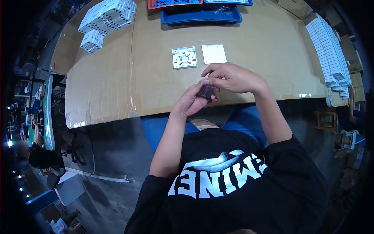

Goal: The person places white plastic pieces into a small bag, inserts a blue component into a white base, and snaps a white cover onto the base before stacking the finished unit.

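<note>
My left hand (191,101) is closed around a small dark, see-through plastic piece (206,91), held over the near edge of the cardboard-covered table. Right above it, my right hand (235,79) has its thumb and fingers drawn together at the top of the piece. I cannot tell what is pinched between those right fingertips. Just beyond my hands lies a white square box base (184,57), its inner fittings facing up. Beside it on the right is a flat white square plate (214,54).
Stacked white boxes (107,17) stand at the back left, with a long stack of white boxes (328,50) along the right edge. At the far side sit a blue tray (200,18) and a red tray (175,4) of blue parts. A person (43,156) works at the far left.
</note>
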`<state>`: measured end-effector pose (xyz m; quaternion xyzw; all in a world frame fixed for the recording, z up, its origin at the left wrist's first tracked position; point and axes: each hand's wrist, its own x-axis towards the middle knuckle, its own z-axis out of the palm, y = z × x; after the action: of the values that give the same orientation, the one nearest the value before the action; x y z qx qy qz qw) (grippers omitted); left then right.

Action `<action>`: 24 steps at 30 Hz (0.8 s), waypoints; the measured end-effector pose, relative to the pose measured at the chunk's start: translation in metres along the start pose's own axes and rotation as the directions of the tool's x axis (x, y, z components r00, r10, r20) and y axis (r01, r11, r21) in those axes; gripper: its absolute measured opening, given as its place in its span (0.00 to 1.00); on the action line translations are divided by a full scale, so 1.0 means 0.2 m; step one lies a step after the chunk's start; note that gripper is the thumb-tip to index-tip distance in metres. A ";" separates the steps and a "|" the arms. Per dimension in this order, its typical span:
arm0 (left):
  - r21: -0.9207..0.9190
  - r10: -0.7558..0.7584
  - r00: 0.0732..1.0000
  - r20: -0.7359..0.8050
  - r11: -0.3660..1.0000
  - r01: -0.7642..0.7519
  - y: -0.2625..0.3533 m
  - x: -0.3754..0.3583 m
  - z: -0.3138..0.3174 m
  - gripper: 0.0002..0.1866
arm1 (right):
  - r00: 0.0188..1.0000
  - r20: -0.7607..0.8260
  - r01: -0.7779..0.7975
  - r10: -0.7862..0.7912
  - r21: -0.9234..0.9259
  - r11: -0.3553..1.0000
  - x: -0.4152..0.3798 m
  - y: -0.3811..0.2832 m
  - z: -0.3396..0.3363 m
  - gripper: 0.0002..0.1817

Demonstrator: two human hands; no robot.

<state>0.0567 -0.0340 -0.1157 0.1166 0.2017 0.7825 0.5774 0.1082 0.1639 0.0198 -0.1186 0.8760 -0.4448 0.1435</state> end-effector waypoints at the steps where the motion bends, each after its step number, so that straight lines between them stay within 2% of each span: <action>1: 0.007 0.000 0.999 -0.033 1.000 0.001 0.00 0.00 0.01 0.23 | 1.000 0.022 -0.002 0.003 -0.042 0.999 0.01 0.01 0.02 0.17; 6: 0.005 0.017 0.997 -0.082 1.000 -0.017 -0.01 0.00 0.01 0.23 | 0.993 0.105 -0.034 0.049 -0.138 0.990 0.03 0.00 0.08 0.21; 8: 0.015 0.038 0.993 -0.110 0.999 -0.037 0.00 0.00 0.03 0.23 | 0.949 0.141 -0.284 0.281 0.001 0.959 0.04 -0.05 0.08 0.23; 9: 0.015 0.039 0.993 -0.110 0.999 -0.038 0.00 0.00 0.03 0.23 | 0.949 0.142 -0.283 0.280 0.001 0.959 0.04 -0.03 0.08 0.23; 11: -0.019 0.041 0.996 -0.077 0.999 -0.042 0.01 0.00 0.05 0.22 | 0.997 0.010 -0.072 0.072 -0.020 0.997 0.03 0.05 0.09 0.24; 14: -0.041 0.049 0.997 -0.063 0.998 -0.052 -0.01 0.01 0.00 0.23 | 1.000 0.031 -0.005 0.006 -0.005 1.000 0.04 0.08 0.09 0.25; 15: -0.041 0.046 0.997 -0.060 0.998 -0.049 -0.01 0.00 0.01 0.23 | 1.000 0.027 -0.007 0.008 -0.006 1.000 0.04 0.07 0.10 0.25; 17: 0.083 0.042 0.996 -0.080 0.996 -0.036 0.00 -0.01 0.03 0.22 | 0.954 0.212 -0.229 0.210 0.068 0.971 0.05 0.01 0.10 0.25; 20: 0.028 0.042 0.995 -0.090 0.999 -0.039 0.00 0.00 0.03 0.20 | 0.971 0.203 -0.167 0.129 0.179 0.970 0.03 0.04 0.03 0.24; 21: 0.002 0.042 0.999 -0.033 0.999 -0.042 -0.01 0.01 0.01 0.24 | 0.973 0.190 -0.165 0.132 0.171 0.971 0.03 0.09 -0.01 0.24; 22: 0.009 0.040 0.999 -0.021 0.999 -0.040 -0.01 0.01 0.00 0.24 | 0.996 0.084 -0.034 0.020 0.173 0.984 0.05 0.15 -0.07 0.24; 23: -0.058 0.008 1.000 0.006 0.998 -0.008 0.00 0.02 -0.01 0.29 | 0.995 -0.025 0.098 -0.095 0.161 0.982 0.06 0.21 -0.14 0.23; 24: -0.120 -0.024 0.999 0.035 0.992 0.028 0.00 0.02 -0.01 0.33 | 0.995 -0.090 0.065 -0.048 0.202 0.977 0.08 0.28 -0.23 0.22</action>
<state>0.0538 -0.0301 -0.1179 0.0920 0.1461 0.7837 0.5967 0.0724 0.2259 -0.0015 -0.1092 0.8272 -0.5411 0.1049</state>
